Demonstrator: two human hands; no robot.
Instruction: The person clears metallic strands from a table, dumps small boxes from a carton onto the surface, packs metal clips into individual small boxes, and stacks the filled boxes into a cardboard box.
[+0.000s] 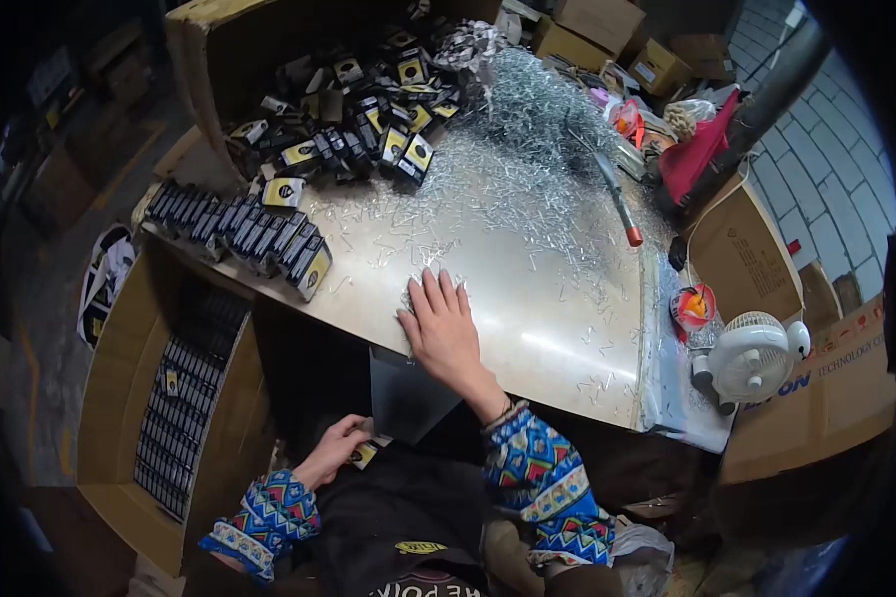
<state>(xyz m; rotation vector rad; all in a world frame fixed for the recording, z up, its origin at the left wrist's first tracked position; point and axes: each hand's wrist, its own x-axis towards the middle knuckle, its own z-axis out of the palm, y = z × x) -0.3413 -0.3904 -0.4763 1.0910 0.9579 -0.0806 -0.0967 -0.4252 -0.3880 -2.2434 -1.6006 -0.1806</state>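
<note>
My right hand (442,330) lies palm down with fingers spread at the front edge of the metal-topped table (538,338), over a few small shiny metal pieces (423,259). Lower down, my left hand (336,450) grips a small black and yellow box (366,454) beside a grey chute (408,393) that hangs below the table edge. A large heap of the metal pieces (548,109) covers the back of the table. What lies under my right palm is hidden.
Rows of small boxes (239,229) stand at the table's left edge, with a loose pile (348,119) behind. A carton (110,428) holding packed boxes is at the left. An orange-ended tool (617,199) lies on the heap. A white fan (755,356) stands right.
</note>
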